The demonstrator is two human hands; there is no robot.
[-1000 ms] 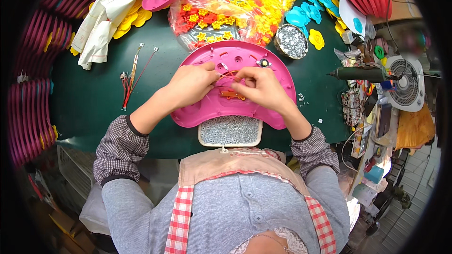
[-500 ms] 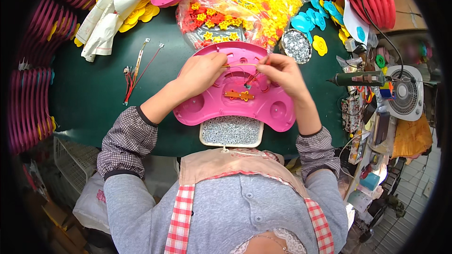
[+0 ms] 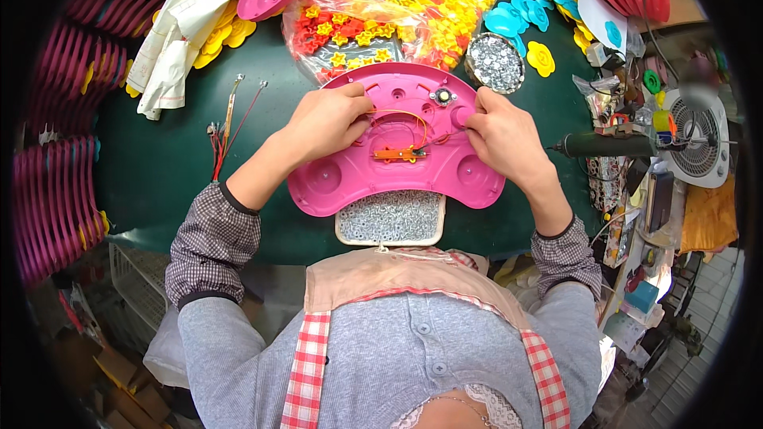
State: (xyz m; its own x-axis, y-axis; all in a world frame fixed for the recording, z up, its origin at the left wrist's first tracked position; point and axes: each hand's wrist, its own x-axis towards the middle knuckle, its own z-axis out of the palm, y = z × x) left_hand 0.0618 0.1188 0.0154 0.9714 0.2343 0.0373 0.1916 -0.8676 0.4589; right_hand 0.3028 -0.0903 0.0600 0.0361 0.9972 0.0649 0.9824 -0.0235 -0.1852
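A pink curved plastic shell (image 3: 413, 182) lies inner side up on the table. In its middle sits a narrow orange circuit board (image 3: 389, 156) with wires running off it. A yellow wire (image 3: 409, 112) arcs from near the board to the fingertips of my left hand (image 3: 327, 121), which is closed on it at the shell's left side. My right hand (image 3: 510, 138) is closed at the right side, beside a round pink post. A thin dark wire (image 3: 447, 137) leads to its fingers, their tips partly hidden. A small round part (image 3: 443, 96) sits near the shell's upper right.
A tray of small metal pieces (image 3: 389, 218) lies partly under the shell's near edge. Beyond are a bag of red and yellow pieces (image 3: 433, 0) and a round metal-filled container (image 3: 494, 62). Spare wire assemblies (image 3: 226, 131) lie left; a green tool (image 3: 608, 145) is at right.
My hands have moved apart; the yellow wire, earlier stretched straight between them, now arcs toward the board. My right hand has shifted right and down, and the small round part now shows.
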